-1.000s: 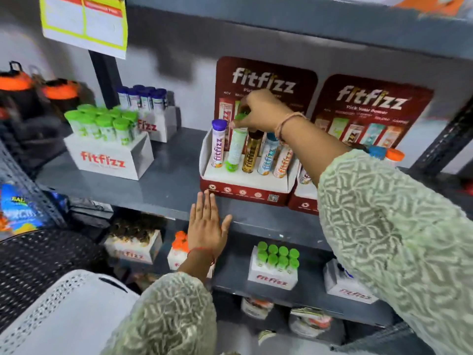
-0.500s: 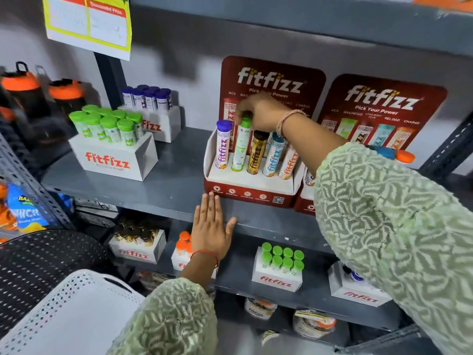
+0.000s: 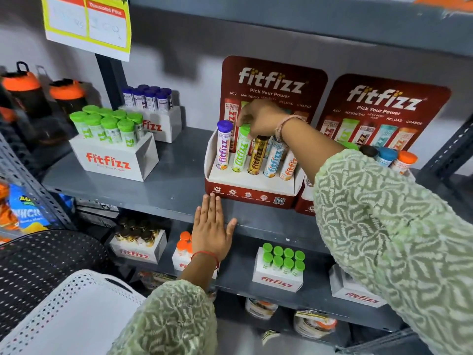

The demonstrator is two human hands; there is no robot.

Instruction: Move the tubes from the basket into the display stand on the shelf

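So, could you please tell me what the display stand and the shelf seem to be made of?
The display stand looks like printed cardboard with a slight sheen: thin folded white walls, red printed front. The shelf looks like grey painted metal, judging by its thin flat edge and perforated uprights.

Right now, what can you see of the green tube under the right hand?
The green tube is slim, with a bright green cap and a light green label printed "fitfizz" lengthwise. It stands leaning back a little in the second slot from the left of the red and white display stand, between a purple tube and a gold tube. The right hand has its fingertips on the cap.
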